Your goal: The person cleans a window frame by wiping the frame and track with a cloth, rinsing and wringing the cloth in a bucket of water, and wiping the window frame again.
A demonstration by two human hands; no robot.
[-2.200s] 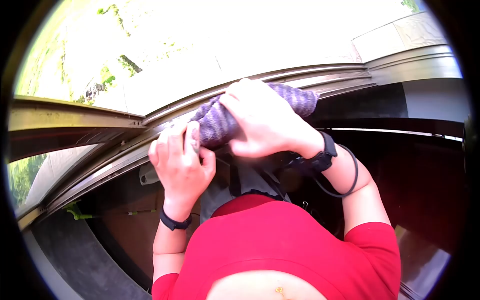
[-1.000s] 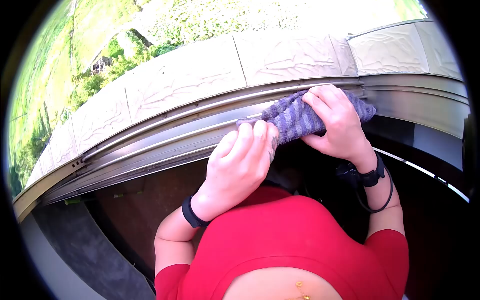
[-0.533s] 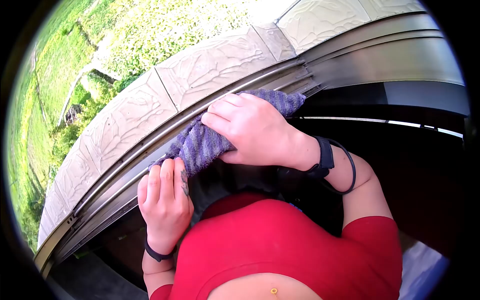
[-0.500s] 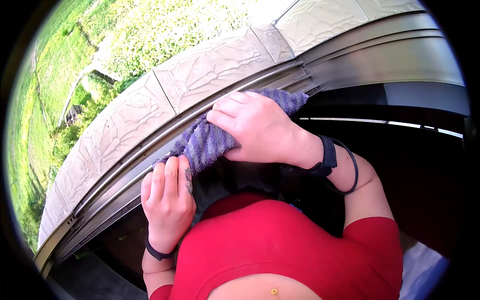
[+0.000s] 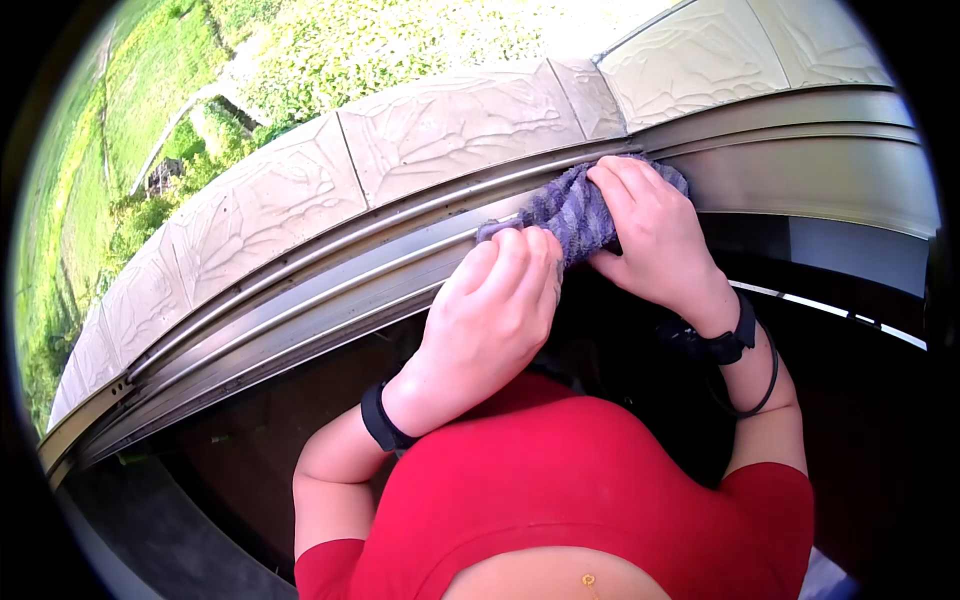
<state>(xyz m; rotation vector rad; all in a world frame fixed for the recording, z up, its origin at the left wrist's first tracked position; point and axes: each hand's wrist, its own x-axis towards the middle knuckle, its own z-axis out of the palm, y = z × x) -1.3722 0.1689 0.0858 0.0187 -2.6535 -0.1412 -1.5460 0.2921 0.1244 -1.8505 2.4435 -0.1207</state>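
Observation:
A purple-grey striped cloth (image 5: 577,215) lies bunched on the metal sliding-window track (image 5: 330,290), close to its right end. My right hand (image 5: 655,235) is closed over the cloth's right part, with fingertips pressed toward the track corner. Its left end is pinched by my left hand (image 5: 500,290), whose fingers are curled together at the rail. The cloth's underside and some fingertips are hidden.
Beyond the track runs a textured stone sill (image 5: 450,130), with green plants (image 5: 390,60) outside and below. A metal window frame (image 5: 800,160) rises at the right. Dark surfaces lie under the track on my side.
Both hands have shifted right along the track with the cloth, the left hand by more. The cloth is now more bunched, and the hands are closer together.

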